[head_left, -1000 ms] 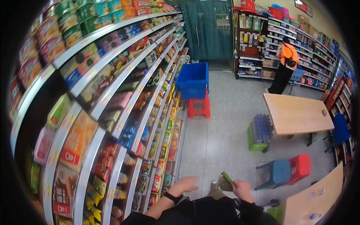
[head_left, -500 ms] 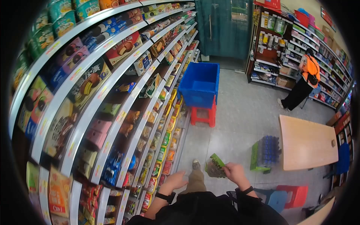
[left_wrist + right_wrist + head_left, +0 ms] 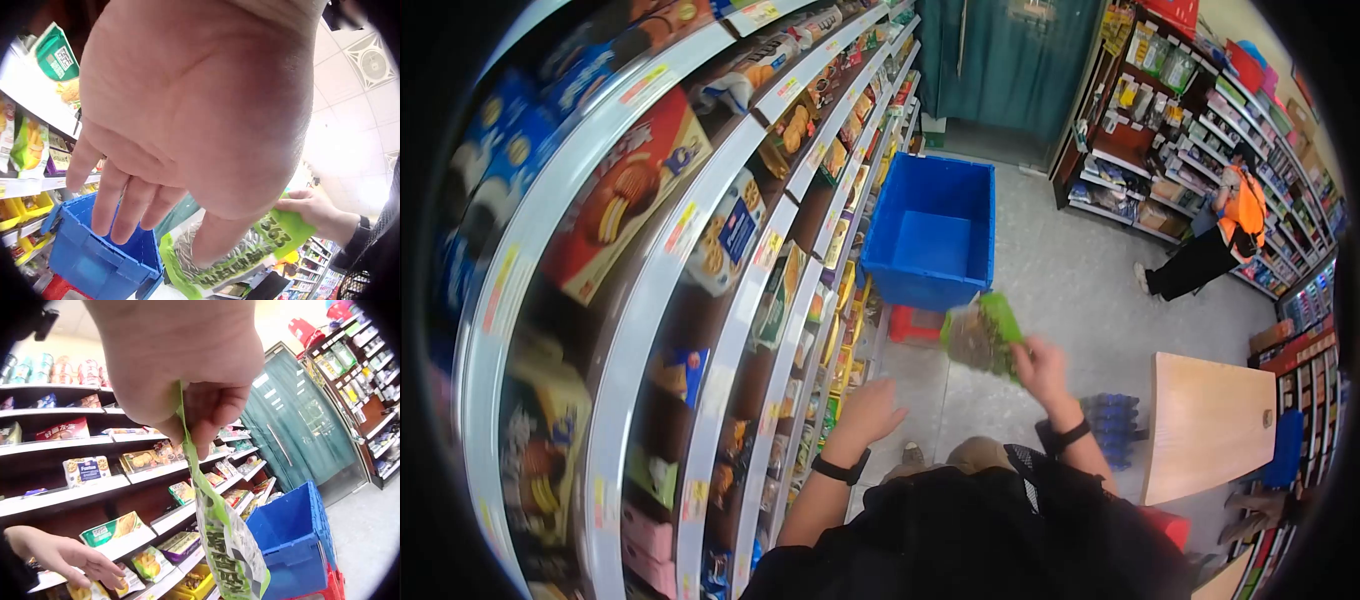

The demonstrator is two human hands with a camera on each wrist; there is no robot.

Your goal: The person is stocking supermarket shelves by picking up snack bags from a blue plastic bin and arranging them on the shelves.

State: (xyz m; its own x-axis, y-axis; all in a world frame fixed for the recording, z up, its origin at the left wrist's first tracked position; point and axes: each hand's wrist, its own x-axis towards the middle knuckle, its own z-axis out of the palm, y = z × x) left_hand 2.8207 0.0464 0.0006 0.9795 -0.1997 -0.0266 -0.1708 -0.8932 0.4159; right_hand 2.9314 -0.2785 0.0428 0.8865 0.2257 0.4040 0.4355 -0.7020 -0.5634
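My right hand (image 3: 1045,375) pinches the top edge of a green-and-clear bag of sunflower seeds (image 3: 978,338). The bag hangs down from thumb and fingers; in the left wrist view its dark striped seeds and a printed "363" show. In the head view it overlaps the near side of an open blue crate (image 3: 925,288), whose bare inner floor shows. My left hand (image 3: 868,412) hovers beside the snack shelves with fingers extended and holds nothing; its palm (image 3: 187,106) fills much of the left wrist view.
The crate stands on a red stool (image 3: 915,325). Shelves of packaged snacks (image 3: 740,230) run along the left. A wooden table (image 3: 1210,425) and shrink-wrapped bottles (image 3: 1110,430) are at right. A person in an orange vest (image 3: 1245,215) stands by the far shelves.
I have come closer to the blue crate. My right hand has moved forward with the bag, up to the crate's near side in view. The left hand stays free, its fingers extended.
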